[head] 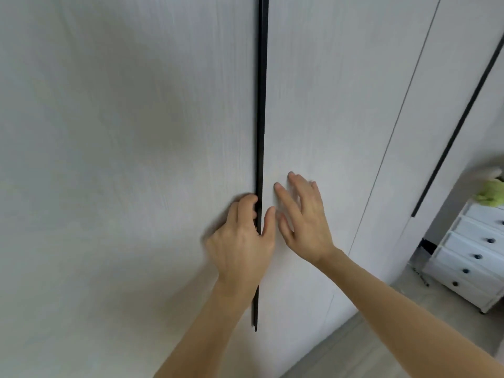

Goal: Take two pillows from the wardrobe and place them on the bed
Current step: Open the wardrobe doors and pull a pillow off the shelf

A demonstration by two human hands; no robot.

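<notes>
A pale grey wardrobe fills the view, its left door (pixel 122 159) and right door (pixel 321 105) both closed. A long black handle strip (pixel 261 105) runs down the seam between them. My left hand (pixel 242 241) grips that strip, its fingers curled round the edge and the thumb on the right side. My right hand (pixel 302 216) lies flat on the right door with straight, spread fingers. No pillows and no bed are in view.
A further wardrobe door (pixel 425 132) with its own black strip (pixel 458 126) stands to the right. A white chest of drawers (pixel 474 255) with dark knobs sits at the far right, a green object (pixel 491 193) on top. Light wood floor (pixel 381 336) shows below.
</notes>
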